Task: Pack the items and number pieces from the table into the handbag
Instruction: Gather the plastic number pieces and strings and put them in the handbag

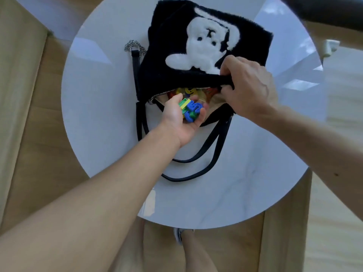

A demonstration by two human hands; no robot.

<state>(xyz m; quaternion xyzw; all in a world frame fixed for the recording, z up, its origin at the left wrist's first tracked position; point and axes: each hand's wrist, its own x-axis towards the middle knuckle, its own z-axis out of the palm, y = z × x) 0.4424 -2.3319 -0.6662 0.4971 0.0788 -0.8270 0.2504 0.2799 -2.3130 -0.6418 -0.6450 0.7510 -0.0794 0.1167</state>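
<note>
A round, glossy white table (102, 107) fills most of the view, standing on a pale wooden floor (39, 114). On it, toward 12 o'clock, lies the handbag (167, 42), black and fuzzy, flat on its side with a white plush figure (204, 42) on the upper face. Its mouth faces 6 o'clock and is unzipped, the zip (176, 91) running along the raised edge with beige lining showing beneath. Two thin black handles (196, 160) loop out from the mouth across the table toward 6 o'clock.

The right hand (249, 89) comes in from 4 o'clock and grips the upper edge of the mouth at its 3 o'clock end, fingers curled over the black plush and thumb beneath, lifting that edge clear of the lining. The left hand (182, 118) reaches in from 7 o'clock, palm up, at the 6 o'clock lip of the mouth; its fingers are loosely curled into a cup around a small heap of number pieces (191, 111), blue, green and yellow, with the fingertips just past the lip. More coloured pieces (189, 91), yellow, red and orange, lie inside the handbag under the raised edge.

A bunched silver chain (134, 46) rests on the table at the handbag's 9 o'clock side. Below the table's 6 o'clock rim, one shoe (178, 235) shows.
</note>
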